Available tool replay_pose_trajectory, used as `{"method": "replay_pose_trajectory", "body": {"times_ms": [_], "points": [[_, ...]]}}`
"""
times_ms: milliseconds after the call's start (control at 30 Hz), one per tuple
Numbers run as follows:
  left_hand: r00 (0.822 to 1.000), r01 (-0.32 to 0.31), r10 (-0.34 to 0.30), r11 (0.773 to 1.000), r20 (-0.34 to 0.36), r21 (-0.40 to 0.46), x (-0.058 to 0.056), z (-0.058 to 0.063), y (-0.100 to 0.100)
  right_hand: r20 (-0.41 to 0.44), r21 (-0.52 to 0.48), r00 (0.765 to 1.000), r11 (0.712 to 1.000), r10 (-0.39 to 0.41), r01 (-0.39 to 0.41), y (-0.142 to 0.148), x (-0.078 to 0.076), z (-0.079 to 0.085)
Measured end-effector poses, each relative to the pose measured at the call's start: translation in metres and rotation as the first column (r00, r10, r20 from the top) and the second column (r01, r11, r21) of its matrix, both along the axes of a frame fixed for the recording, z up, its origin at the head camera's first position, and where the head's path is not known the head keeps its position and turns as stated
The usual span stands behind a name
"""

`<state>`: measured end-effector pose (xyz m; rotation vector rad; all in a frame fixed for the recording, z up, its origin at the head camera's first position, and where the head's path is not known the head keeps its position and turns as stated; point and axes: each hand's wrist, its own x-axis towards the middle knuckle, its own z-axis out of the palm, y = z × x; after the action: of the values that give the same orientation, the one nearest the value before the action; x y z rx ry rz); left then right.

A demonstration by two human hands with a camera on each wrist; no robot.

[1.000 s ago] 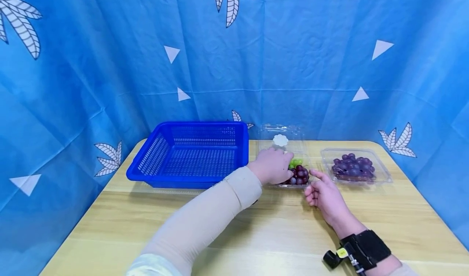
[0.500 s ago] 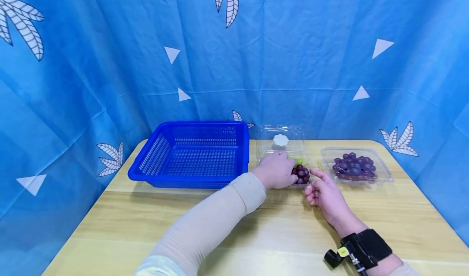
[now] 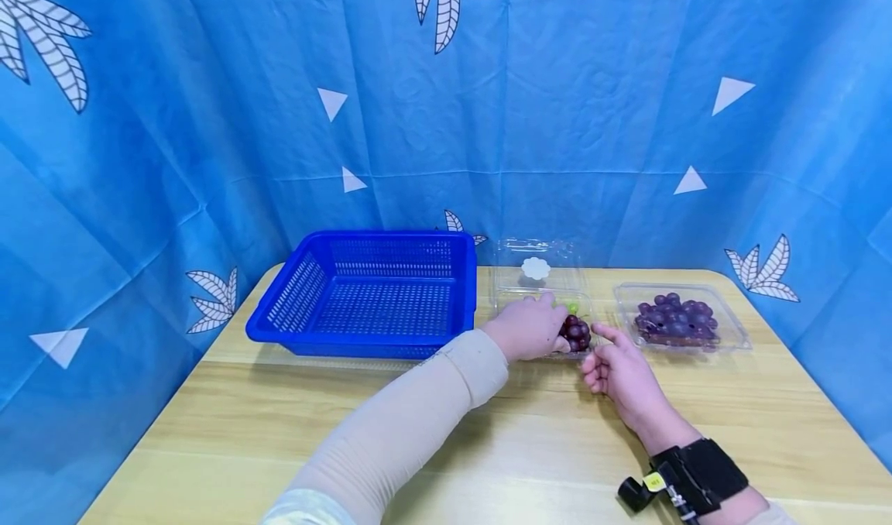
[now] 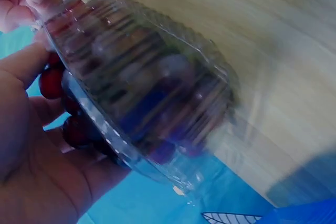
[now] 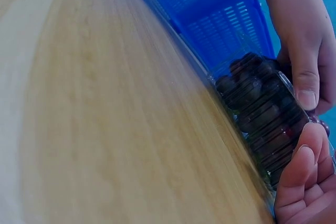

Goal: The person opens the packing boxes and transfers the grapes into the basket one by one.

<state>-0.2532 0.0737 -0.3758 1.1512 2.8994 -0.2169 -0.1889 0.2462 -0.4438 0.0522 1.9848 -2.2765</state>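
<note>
A clear plastic clamshell box (image 3: 536,281) stands with its lid raised at the back of the table. Inside are dark red grapes (image 3: 574,333) and a few green grapes (image 3: 573,307). My left hand (image 3: 526,328) reaches over the box and grips the grapes. In the left wrist view, the left hand's palm and fingers (image 4: 102,179) lie around red grapes (image 4: 79,129) at the rim. My right hand (image 3: 626,376) holds the box's near right corner, thumb at the rim and the other fingers curled. The left hand hides part of the fruit.
A blue plastic basket (image 3: 369,351) sits left of the box. To the right stands another clear box (image 3: 732,331) with purple grapes (image 3: 676,320). Behind the wooden table (image 3: 530,463) hangs a blue patterned curtain (image 3: 592,84).
My left hand has shifted slightly right over the box, hiding more of the grapes. The right hand stays at the box's corner.
</note>
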Motion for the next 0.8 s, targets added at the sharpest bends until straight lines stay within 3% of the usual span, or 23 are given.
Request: {"method": "replay_pose_trajectory", "body": {"times_ms": [333, 667, 800], "points": [[0.992, 0.123, -0.122, 0.99, -0.011, 0.067, -0.007, 0.002, -0.009, -0.001, 0.004, 1.0, 1.0, 0.006, -0.006, 0.0, 0.0, -0.001], [0.977, 0.181, -0.16, 0.972, -0.141, 0.152, -0.011, 0.002, -0.012, 0.011, -0.014, 1.0, 1.0, 0.004, -0.004, 0.001, -0.001, 0.0], [0.986, 0.138, -0.111, 0.963, -0.127, 0.232, -0.011, 0.009, -0.015, 0.02, 0.002, 1.0, 1.0, 0.015, -0.015, 0.002, 0.0, 0.0]]}}
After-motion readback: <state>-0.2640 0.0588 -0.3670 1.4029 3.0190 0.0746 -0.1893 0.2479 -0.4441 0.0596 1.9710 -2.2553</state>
